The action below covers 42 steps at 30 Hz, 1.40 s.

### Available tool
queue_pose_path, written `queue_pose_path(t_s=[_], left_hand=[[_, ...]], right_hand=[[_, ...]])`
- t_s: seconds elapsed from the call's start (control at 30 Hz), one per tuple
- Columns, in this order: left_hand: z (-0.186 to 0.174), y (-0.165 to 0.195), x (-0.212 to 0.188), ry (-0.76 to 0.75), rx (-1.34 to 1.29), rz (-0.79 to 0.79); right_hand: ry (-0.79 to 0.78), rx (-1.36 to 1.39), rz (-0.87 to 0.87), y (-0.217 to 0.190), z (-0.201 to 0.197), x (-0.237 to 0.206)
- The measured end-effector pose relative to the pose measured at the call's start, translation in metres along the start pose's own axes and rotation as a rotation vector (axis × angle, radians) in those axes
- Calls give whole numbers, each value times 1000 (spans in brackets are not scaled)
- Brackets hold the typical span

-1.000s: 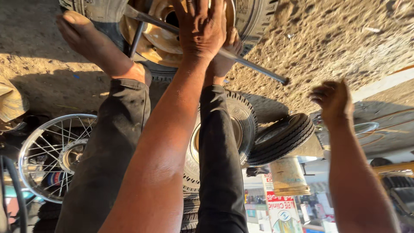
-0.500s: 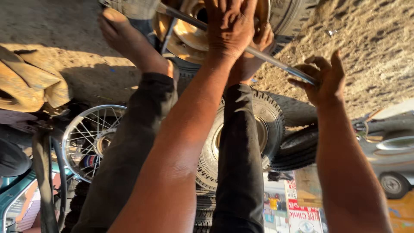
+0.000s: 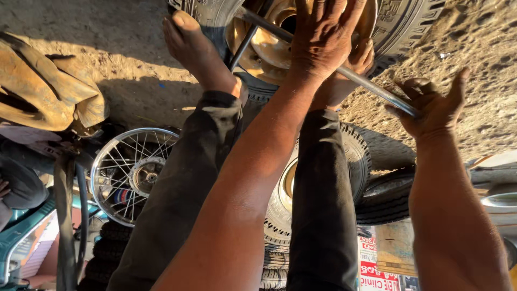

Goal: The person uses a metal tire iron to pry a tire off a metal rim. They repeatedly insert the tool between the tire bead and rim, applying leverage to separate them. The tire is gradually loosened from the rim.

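Observation:
A tyre (image 3: 409, 24) on a rusty yellow rim (image 3: 258, 51) lies on the sandy ground at the top. A long metal rod (image 3: 366, 83) crosses the rim, with a second bar (image 3: 242, 46) angled under it. My left hand (image 3: 323, 37) lies palm-down on the rod over the rim, fingers spread. My right hand (image 3: 431, 108) curls around the rod's free end at the right, thumb out. My bare left foot (image 3: 196, 51) and right foot (image 3: 350, 70) stand on the tyre, my legs in dark trousers (image 3: 323, 205).
A spoked wheel (image 3: 132, 172) lies to the left beside crumpled orange-brown rubber tubes (image 3: 48, 91). More tyres (image 3: 358, 161) are stacked behind my legs, with a printed sign (image 3: 374, 267) below them. A vehicle's edge (image 3: 501, 199) shows at the right.
My right hand, free in the air a second ago, has come onto the rod's end and closed round it. My left hand has stayed on the rim. The view has shifted.

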State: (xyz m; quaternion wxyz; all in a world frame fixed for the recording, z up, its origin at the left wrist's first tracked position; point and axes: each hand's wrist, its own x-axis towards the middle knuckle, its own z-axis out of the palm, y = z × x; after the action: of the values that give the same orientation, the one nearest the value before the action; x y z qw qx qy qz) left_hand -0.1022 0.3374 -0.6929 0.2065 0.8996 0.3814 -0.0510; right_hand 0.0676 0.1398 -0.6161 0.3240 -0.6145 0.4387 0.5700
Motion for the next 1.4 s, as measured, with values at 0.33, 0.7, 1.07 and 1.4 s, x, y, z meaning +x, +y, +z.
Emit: queue_pose_path(t_s=[0.33, 0.7, 1.07, 1.4], left_hand=[[-113, -10, -26, 262, -286, -546], [-114, -45, -4, -570, -998, -1435], [-150, -110, 5, -949, -1177, -1225], [-275, -120, -12, -1000, -1283, -1066]], right_hand=[[-375, -65, -13, 14, -38, -92], [-553, 172, 177, 61, 52, -245], [-168, 247, 207, 94, 183, -354], [-2, 238, 180, 83, 277, -402]])
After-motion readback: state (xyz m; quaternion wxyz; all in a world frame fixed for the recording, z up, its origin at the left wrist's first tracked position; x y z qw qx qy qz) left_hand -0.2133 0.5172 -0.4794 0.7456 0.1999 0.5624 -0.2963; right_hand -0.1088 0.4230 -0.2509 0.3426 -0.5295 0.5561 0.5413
